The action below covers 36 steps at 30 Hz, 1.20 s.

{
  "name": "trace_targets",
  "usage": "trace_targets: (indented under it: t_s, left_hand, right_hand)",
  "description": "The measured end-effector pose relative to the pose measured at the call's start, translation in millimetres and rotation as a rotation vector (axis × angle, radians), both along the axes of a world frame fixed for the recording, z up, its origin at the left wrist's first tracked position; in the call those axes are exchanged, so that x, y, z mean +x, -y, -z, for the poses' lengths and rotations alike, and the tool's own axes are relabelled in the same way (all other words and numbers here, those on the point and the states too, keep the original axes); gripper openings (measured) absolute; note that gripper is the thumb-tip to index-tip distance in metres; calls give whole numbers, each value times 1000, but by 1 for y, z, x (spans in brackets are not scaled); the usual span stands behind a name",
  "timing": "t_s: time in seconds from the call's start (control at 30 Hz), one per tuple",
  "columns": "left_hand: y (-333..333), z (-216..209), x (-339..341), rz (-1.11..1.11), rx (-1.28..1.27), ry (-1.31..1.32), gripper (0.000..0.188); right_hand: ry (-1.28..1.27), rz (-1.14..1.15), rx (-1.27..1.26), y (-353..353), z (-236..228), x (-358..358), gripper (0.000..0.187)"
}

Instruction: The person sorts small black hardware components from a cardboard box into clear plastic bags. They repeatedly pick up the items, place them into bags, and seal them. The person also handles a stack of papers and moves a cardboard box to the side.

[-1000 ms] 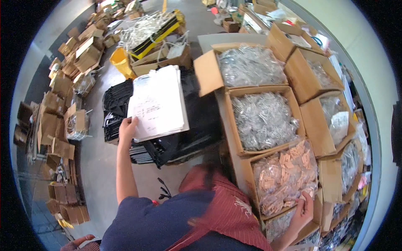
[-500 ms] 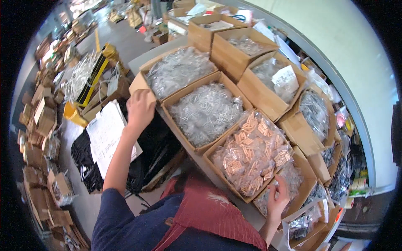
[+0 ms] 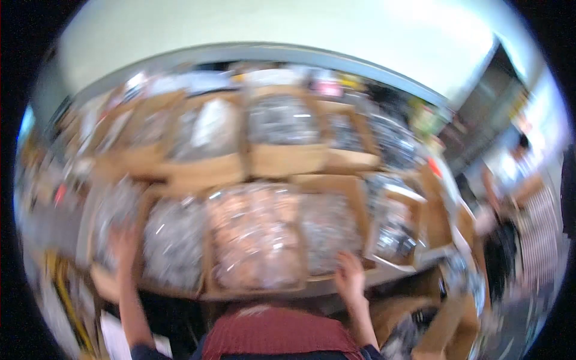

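Note:
My left hand (image 3: 124, 241) is at the leftmost front box of clear plastic bags (image 3: 114, 207); its fingers are smeared by motion. My right hand (image 3: 349, 273) is at the near edge of a cardboard box of small clear bags (image 3: 329, 225). Its fingers look loosely bent and apart, with nothing visible in them. Between my hands stand a box of clear bags with silvery pieces (image 3: 175, 240) and a box of bagged copper-coloured pieces (image 3: 255, 237).
Behind is a row of open boxes, one with dark-grey bagged parts (image 3: 283, 120). A white-edged box (image 3: 396, 228) stands to the right. Another person (image 3: 519, 186) is at the far right. A box (image 3: 414, 330) sits low at the right front.
My view has swung right, so the boxes now line up across in front of me. My left hand has moved off the box corner onto the leftmost box's bags. Another person has come into view.

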State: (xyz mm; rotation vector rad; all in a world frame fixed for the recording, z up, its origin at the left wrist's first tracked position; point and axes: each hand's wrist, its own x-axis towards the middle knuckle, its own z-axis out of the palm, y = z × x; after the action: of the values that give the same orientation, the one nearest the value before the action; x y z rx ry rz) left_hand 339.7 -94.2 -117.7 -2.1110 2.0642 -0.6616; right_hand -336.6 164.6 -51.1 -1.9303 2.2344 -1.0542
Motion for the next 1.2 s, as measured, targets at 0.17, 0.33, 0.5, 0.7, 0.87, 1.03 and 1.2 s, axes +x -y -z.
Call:
trace_targets:
  t_s: [0.17, 0.33, 0.5, 0.7, 0.87, 1.03, 1.2]
  left_hand:
    - [5, 7, -11, -40, -310, -335, 45]
    - [3, -48, -139, 92, -186, -423, 44]
    - [2, -65, -163, 118, -123, -391, 44]
    - [3, -74, -170, 101, -86, -347, 44]
    - [6, -80, -178, 103, -75, -317, 43]
    - [5, -87, -179, 99, -64, -292, 43]
    - [1, -91, -177, 87, -59, -274, 43]
  right_hand:
    - [-160, 65, -77, 16, 30, 4, 24]
    - [-178, 161, -71, 15, 24, -1, 15]
    - [-163, 119, -87, 15, 20, 6, 13]
    - [-135, 94, -137, 20, 23, 6, 14]
    - [-157, 53, -114, 20, 34, 0, 21]
    - [-177, 43, -159, 20, 34, -2, 24]
    - [-187, 41, -126, 18, 33, -2, 22]
